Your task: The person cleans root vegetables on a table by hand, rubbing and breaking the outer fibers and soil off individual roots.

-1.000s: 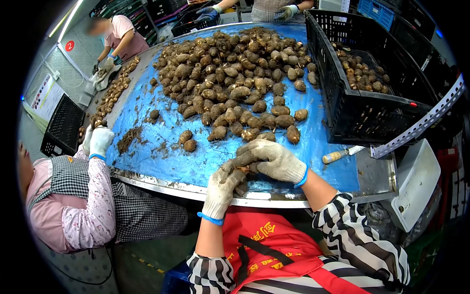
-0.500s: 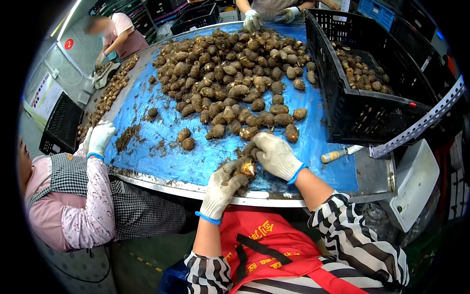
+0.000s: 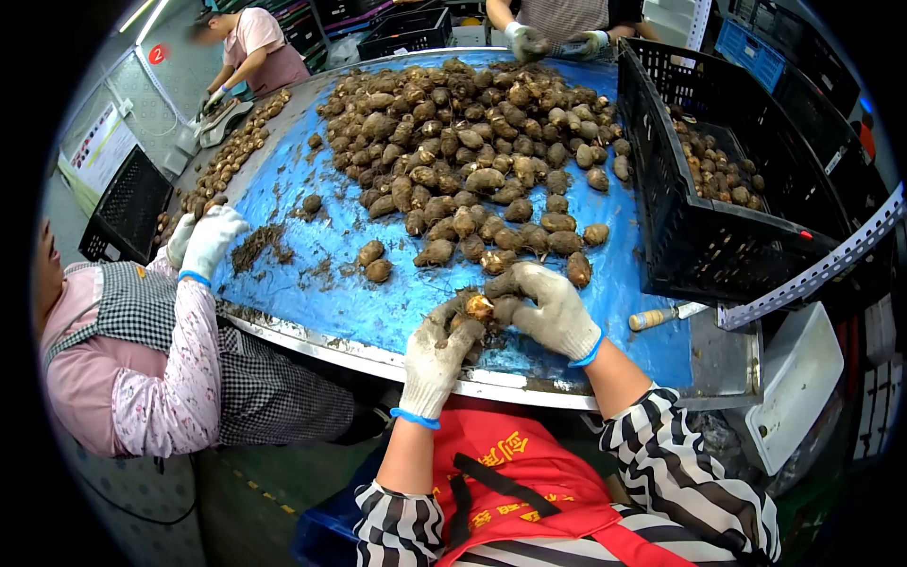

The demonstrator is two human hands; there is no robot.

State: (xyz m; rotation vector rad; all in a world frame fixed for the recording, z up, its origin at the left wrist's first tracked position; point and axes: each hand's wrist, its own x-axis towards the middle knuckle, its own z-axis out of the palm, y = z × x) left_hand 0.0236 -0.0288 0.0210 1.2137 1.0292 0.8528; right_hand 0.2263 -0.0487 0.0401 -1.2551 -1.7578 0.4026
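Note:
My left hand point(image 3: 436, 354), in a soiled white glove, is closed around a brown hairy tuber point(image 3: 479, 307) with a pale cut-looking patch facing up. Touching the tuber's right side, my right hand point(image 3: 548, 307) has its gloved fingers bent round it. Both hands are over the near edge of the blue sheet point(image 3: 378, 317). Just beyond them lies a large heap of similar tubers point(image 3: 453, 132). A knife with a wooden handle point(image 3: 652, 319) rests on the sheet to the right of my right hand.
A black crate point(image 3: 727, 236) with tubers inside stands at the right, beside a perforated metal strip point(image 3: 822, 265). A white bin point(image 3: 794, 387) is below it. Co-workers are at the left point(image 3: 142, 359), far left point(image 3: 250, 47) and far side point(image 3: 557, 19). Two tubers point(image 3: 375, 262) lie apart.
The view has shifted slightly. My right hand's fingers have come back against the tuber, whose pale patch now faces up. The far co-worker's gloved hands have moved at the heap's edge.

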